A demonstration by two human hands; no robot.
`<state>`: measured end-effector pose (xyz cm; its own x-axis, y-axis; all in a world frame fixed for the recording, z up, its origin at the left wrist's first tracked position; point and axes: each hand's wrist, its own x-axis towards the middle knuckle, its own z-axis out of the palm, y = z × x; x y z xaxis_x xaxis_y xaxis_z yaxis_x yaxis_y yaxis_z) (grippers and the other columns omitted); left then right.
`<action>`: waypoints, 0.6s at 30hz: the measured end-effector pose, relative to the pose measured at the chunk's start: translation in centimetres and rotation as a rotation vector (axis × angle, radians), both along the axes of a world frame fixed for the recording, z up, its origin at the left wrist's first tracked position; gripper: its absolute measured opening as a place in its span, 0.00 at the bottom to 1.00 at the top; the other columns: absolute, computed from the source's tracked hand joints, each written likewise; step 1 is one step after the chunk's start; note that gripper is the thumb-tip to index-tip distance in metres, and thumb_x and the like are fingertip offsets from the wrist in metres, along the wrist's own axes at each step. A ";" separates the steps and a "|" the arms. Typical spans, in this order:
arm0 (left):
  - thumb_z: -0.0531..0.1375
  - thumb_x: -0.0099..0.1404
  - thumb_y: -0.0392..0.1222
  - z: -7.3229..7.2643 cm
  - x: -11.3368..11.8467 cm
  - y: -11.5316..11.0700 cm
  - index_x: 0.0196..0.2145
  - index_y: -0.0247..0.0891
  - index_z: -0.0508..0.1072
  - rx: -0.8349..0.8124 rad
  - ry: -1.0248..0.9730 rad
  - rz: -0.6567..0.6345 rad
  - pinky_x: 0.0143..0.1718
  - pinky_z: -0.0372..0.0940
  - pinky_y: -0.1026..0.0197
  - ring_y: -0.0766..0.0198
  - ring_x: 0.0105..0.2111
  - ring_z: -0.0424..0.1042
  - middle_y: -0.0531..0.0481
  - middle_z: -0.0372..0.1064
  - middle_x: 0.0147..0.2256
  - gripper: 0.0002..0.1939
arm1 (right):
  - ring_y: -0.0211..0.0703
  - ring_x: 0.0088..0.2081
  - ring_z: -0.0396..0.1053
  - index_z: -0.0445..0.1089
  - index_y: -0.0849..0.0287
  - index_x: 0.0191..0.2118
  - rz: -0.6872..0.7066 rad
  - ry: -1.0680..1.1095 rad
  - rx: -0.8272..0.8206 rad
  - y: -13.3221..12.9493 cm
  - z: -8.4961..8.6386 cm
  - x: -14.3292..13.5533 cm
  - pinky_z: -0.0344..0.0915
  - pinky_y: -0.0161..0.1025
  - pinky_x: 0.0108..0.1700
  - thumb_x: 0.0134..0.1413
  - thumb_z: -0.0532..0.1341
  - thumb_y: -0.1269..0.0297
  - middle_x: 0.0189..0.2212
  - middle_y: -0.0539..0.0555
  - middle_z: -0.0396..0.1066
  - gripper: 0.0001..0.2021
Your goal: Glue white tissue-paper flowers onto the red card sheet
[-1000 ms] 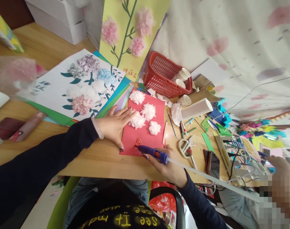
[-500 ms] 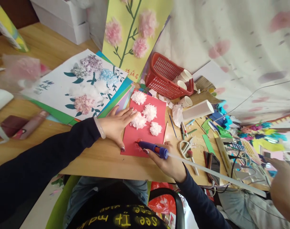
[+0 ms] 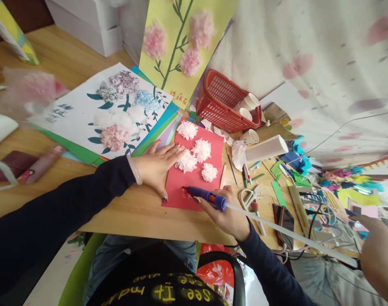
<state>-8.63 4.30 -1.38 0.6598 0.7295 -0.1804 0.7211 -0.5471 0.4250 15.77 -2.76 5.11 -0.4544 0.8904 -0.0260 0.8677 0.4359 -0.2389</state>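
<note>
blue glue gun (image 3: pixel 209 199) with a long, whitish translucent glue stick (image 3: pixel 292 235)

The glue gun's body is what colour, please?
The glue gun has a violet-blue body, seen best in the head view.

Lt wood-top table (image 3: pixel 143 221) spans the rm. Behind it, a cream curtain (image 3: pixel 276 38) w/ pink & grey floral print hangs in soft folds; thin cable (image 3: pixel 346 119) crosses it. Upper L of pic: white boxes (image 3: pixel 88 25), dk brown surface (image 3: pixel 18 15) beyond. Below table: pale floor (image 3: pixel 47 272), green chair seat (image 3: pixel 75 272), blk armrest (image 3: pixel 238 276). Light soft, fairly even.
</note>
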 end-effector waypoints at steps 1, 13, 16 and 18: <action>0.68 0.39 0.71 0.0 0.0 0.0 0.72 0.33 0.29 0.000 0.000 0.002 0.64 0.21 0.34 0.35 0.71 0.31 0.28 0.31 0.72 0.77 | 0.34 0.17 0.52 0.57 0.56 0.14 0.007 -0.005 -0.014 0.0 0.0 0.1 0.51 0.40 0.30 0.66 0.49 0.41 0.11 0.47 0.56 0.33; 0.67 0.39 0.71 0.1 0.0 0.0 0.72 0.34 0.29 -0.005 0.009 0.012 0.65 0.22 0.36 0.35 0.71 0.32 0.30 0.30 0.72 0.77 | 0.34 0.17 0.53 0.56 0.57 0.15 -0.005 -0.015 -0.039 0.3 -0.4 0.1 0.51 0.40 0.31 0.65 0.50 0.41 0.12 0.47 0.56 0.32; 0.67 0.39 0.71 0.0 0.0 0.0 0.72 0.34 0.29 -0.005 0.010 0.015 0.65 0.23 0.35 0.35 0.71 0.32 0.30 0.30 0.72 0.77 | 0.34 0.17 0.51 0.54 0.56 0.14 -0.005 -0.042 0.032 0.4 -0.6 0.4 0.50 0.40 0.30 0.66 0.51 0.42 0.10 0.47 0.54 0.32; 0.68 0.38 0.70 0.0 0.0 0.0 0.72 0.34 0.29 -0.010 0.013 0.014 0.65 0.23 0.35 0.35 0.71 0.32 0.29 0.30 0.72 0.77 | 0.34 0.17 0.51 0.54 0.56 0.14 0.001 -0.022 0.022 0.4 -0.4 0.6 0.51 0.40 0.31 0.66 0.51 0.44 0.10 0.46 0.54 0.32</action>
<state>-8.59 4.26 -1.37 0.6470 0.7370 -0.1956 0.7341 -0.5327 0.4210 16.32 -2.32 4.67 -0.4552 0.8903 -0.0163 0.8721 0.4420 -0.2098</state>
